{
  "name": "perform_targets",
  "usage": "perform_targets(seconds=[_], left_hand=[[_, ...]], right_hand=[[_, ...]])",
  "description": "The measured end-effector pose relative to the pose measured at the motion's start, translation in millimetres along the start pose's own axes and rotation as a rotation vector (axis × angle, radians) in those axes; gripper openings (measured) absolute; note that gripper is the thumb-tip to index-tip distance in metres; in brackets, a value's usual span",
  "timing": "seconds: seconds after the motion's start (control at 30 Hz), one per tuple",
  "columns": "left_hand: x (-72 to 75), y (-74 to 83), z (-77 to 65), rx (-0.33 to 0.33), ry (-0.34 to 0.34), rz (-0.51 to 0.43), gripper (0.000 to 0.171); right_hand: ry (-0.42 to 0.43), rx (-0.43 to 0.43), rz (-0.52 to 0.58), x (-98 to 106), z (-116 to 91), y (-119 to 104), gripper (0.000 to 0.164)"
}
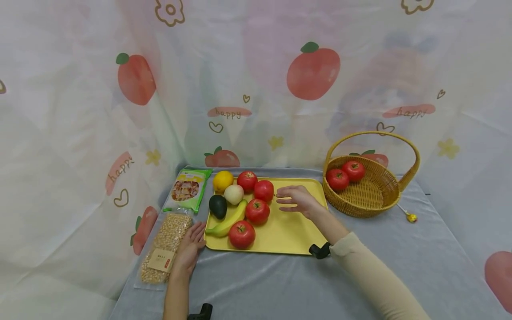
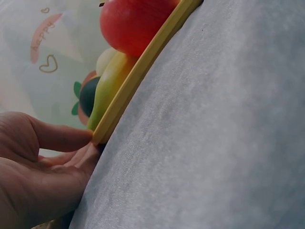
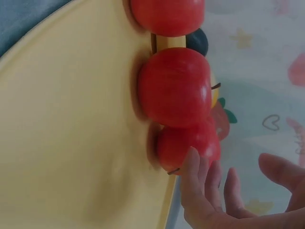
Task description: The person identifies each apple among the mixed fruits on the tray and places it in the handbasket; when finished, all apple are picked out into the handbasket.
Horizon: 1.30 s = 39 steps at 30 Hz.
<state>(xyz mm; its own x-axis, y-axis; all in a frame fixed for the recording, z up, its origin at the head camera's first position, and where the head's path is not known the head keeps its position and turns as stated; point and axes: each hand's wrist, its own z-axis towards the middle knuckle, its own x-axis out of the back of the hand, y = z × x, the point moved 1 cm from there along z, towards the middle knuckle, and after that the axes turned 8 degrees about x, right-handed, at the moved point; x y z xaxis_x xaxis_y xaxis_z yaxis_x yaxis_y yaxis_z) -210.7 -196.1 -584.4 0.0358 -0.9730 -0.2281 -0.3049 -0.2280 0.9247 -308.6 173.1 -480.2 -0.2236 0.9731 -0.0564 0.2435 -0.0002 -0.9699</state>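
Observation:
My left hand (image 1: 189,249) pinches the left front corner of a yellow tray (image 1: 296,233); in the left wrist view the thumb lies on the rim and the fingers are under it. My right hand (image 1: 300,202) hovers over the tray, fingers spread and holding nothing. Nearest to it is a red apple (image 1: 264,191), apart from the fingertips. More red apples (image 1: 257,211) sit on the tray's left half, with a banana (image 1: 230,221), a dark green avocado (image 1: 218,206), a whitish round fruit (image 1: 234,194) and a yellow-orange lemon-like fruit (image 1: 222,181).
A wicker basket (image 1: 366,209) with a tall handle stands right of the tray, two red apples (image 1: 354,171) inside. A small yellow flower (image 1: 411,218) lies beside it. Left of the tray lie a green-edged food packet (image 1: 186,190) and a clear bag of pale kernels (image 1: 170,235).

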Motion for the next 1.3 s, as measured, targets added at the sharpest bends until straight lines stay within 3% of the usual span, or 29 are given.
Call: perform_targets(seconds=[0.6,1.3], left_hand=[[0.1,-2.5,3.9,-0.008,0.010,-0.003,0.076],[-1.7,0.4,-1.1,-0.004,0.010,0.018,0.075]], right_hand=[[0.026,-0.067,-0.065,-28,13,29,0.042],[0.067,-0.080,-0.024,-46,16,42,0.040]])
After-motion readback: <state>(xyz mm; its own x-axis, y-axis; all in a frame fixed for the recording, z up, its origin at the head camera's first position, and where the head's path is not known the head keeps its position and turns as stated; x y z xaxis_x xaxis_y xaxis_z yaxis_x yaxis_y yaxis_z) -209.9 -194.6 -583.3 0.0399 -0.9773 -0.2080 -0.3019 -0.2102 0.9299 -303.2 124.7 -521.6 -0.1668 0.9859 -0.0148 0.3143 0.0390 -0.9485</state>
